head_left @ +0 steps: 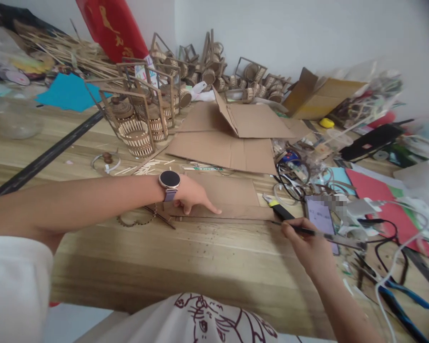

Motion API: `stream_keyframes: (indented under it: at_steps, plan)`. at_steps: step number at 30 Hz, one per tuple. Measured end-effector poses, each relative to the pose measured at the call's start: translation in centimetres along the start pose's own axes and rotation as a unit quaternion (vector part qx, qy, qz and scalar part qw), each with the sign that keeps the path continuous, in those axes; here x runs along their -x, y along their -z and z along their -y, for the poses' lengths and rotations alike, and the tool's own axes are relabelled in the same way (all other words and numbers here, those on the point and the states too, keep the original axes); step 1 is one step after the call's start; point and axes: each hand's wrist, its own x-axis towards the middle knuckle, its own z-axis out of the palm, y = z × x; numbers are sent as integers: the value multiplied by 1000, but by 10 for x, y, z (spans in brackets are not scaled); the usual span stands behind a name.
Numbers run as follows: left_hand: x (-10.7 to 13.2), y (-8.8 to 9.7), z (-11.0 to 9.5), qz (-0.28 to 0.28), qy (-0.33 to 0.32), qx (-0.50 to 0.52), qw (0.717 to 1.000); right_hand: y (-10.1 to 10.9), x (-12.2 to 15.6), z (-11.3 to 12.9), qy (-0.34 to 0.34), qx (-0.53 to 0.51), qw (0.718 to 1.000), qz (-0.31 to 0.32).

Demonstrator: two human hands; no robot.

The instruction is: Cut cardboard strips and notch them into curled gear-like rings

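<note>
My left hand, with a dark round watch on its wrist, rests on a flat piece of brown cardboard in the middle of the wooden table. Its forefinger points right along the cardboard's near edge and the other fingers are curled. My right hand grips a thin dark pen with its tip at the cardboard's right near corner. A yellow-and-black utility knife lies just beyond that hand.
Larger cardboard sheets and an open box lie farther back. Woven bamboo lantern frames crowd the back. A phone, red paper, cables and blue pliers clutter the right side. A black strip crosses the left.
</note>
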Motion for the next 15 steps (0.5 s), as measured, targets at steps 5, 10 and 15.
stream_keyframes:
  at_steps: [5, 10, 15]
  plan:
    - [1, -1, 0, -9, -2, -15, 1000, -10, 4, 2, 75, -32, 997, 2]
    - [1, -1, -5, -29, 4, -49, 998, -29, -1, 3, 137, -51, 989, 38]
    - [4, 3, -14, -37, 6, -82, 996, -24, -28, -3, 245, -32, 956, 158]
